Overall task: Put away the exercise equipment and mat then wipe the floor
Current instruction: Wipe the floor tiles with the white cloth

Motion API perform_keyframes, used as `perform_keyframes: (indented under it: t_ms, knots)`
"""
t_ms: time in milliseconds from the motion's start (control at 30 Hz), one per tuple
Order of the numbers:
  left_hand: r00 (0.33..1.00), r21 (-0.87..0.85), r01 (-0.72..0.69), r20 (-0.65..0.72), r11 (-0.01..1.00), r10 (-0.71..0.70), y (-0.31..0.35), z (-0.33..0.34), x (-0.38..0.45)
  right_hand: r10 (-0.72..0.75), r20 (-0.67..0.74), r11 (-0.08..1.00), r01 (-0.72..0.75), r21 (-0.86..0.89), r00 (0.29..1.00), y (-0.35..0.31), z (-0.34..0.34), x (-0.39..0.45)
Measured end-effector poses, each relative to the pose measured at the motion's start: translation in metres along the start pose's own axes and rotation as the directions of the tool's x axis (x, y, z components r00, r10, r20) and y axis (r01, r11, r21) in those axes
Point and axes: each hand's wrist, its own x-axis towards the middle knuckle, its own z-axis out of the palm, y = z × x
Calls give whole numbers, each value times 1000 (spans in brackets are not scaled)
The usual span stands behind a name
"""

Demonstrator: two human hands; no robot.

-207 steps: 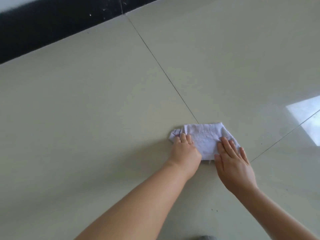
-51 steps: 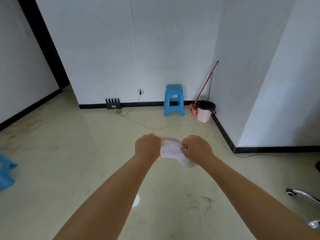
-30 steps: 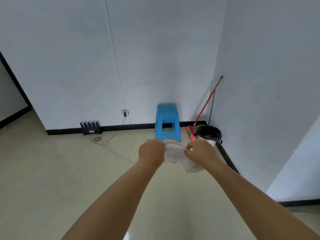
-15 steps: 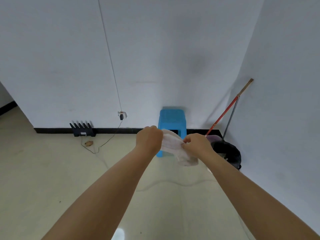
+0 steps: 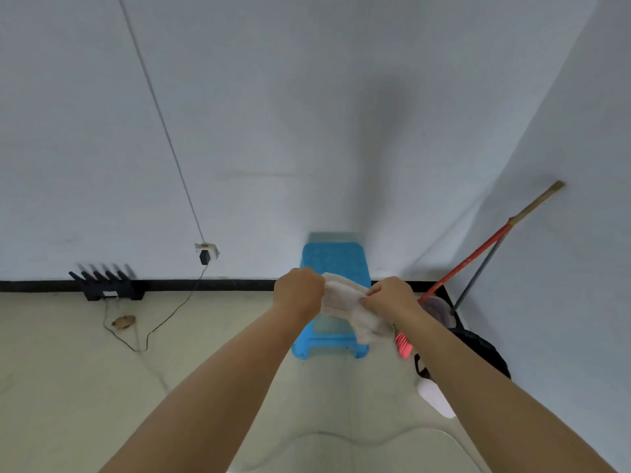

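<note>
I hold a white cloth (image 5: 345, 300) stretched between both hands at arm's length, in front of the room corner. My left hand (image 5: 298, 290) grips its left end in a fist. My right hand (image 5: 391, 297) pinches its right side, and the loose end hangs down below that hand. The cream tiled floor (image 5: 68, 387) lies below. No mat or exercise equipment is in view.
A blue plastic stool (image 5: 333, 302) stands against the wall right behind the cloth. A red-handled broom (image 5: 478, 254) leans in the corner over a pink bucket with a black bag (image 5: 478, 349). A black router (image 5: 106, 286) and its cable (image 5: 160, 322) sit at the left baseboard.
The cloth was flat on the floor under both hands; now it is lifted and held in the air. I have come closer to the stool and corner, which now look larger.
</note>
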Motion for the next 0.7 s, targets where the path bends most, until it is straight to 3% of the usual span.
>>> perform_keyframes:
  t_ms: [367,533,700]
  knots:
    - [979,22,78,186,997,-81,-32,75,244,-68,53,998,69,-7,996,18,-1,262]
    - [933,3,169,323,986,-161,-37,132,353,-75,186,996,83,-36,980,41,22,388]
    - [880,-13,172,450,985,-148,-47,197,422,24,327,997,-1,-73,945,71,64,471]
